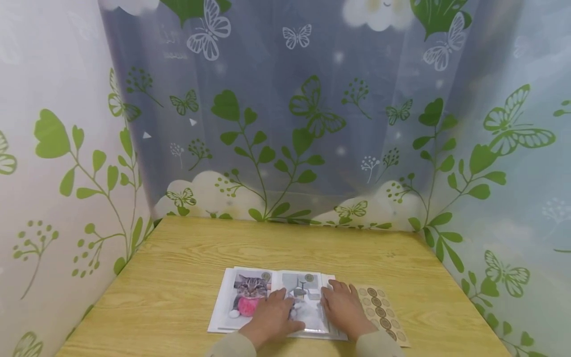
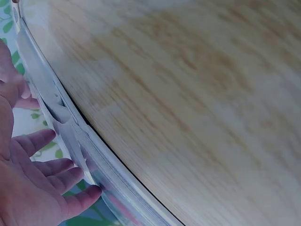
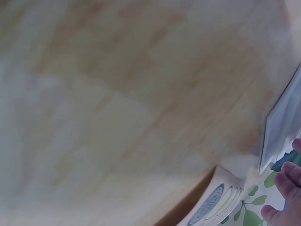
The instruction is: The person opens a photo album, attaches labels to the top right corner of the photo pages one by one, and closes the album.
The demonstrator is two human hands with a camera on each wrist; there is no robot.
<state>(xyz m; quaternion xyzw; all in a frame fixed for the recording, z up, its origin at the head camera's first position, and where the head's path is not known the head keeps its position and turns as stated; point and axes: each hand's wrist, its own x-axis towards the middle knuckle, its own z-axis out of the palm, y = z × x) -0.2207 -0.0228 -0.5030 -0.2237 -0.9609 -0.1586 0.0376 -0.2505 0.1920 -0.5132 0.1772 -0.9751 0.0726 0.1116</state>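
Note:
A photo album (image 1: 217,320) lies spread on the wooden table. Its left page has a picture of a tabby cat with a pink ball (image 1: 248,307); a greyish picture (image 1: 289,281) fills the right page. Each picture has a round sticker (image 1: 266,275) near its top right corner. Over the album's middle, my left hand (image 1: 273,320) rests with fingers spread, touching the pages. My right hand (image 1: 347,310) lies along the album's right edge, fingers extended and touching it. Album layers (image 2: 70,117) show edge-on beside the left fingers in the left wrist view.
Right of the album lies a sheet of round stickers (image 1: 380,311), partly behind my right hand; its edge (image 3: 214,200) curls up in the right wrist view. Patterned curtains (image 1: 285,148) enclose the table (image 1: 187,267) at the back and both sides.

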